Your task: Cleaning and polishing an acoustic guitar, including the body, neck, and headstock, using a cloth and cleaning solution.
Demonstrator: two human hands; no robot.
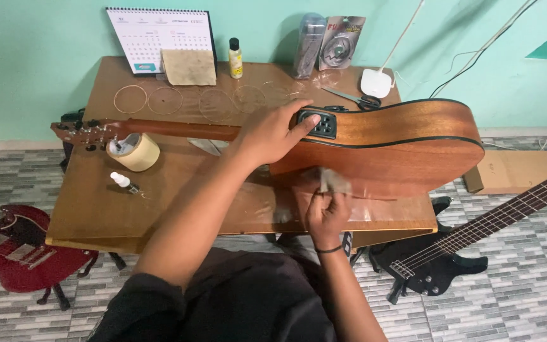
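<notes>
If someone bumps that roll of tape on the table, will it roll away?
Probably not. The tape roll lies flat on its side on the wooden table, so a bump would more likely slide it than roll it. It looks like a hollow ring, so it is likely light and easy to shift. Stood on its edge, it probably would roll.

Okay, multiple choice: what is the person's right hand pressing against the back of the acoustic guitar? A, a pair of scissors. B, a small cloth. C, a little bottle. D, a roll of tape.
B: the right hand presses a small cloth against the acoustic guitar.
</notes>
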